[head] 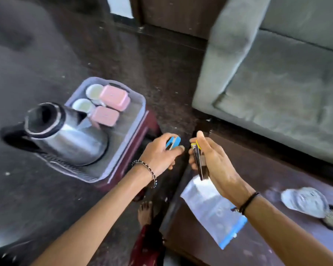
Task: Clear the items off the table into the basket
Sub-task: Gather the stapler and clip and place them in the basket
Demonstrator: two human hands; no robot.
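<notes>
Dark table [258, 169] beside grey sofa [277, 73]; basket [112, 160] on stool at left.
Left hand [160, 156] closed around blue item [173, 143] near basket; right hand [210, 158] grips metal clipper [199, 160] above clear bag [213, 210].

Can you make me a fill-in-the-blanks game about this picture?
1. The kettle stands inside the ____.
2. The boxes beside the cups are coloured ____.
3. The left hand holds something coloured ____.
4. The plastic bag lies on the ____.

Missing words: basket; pink; blue; table
</notes>
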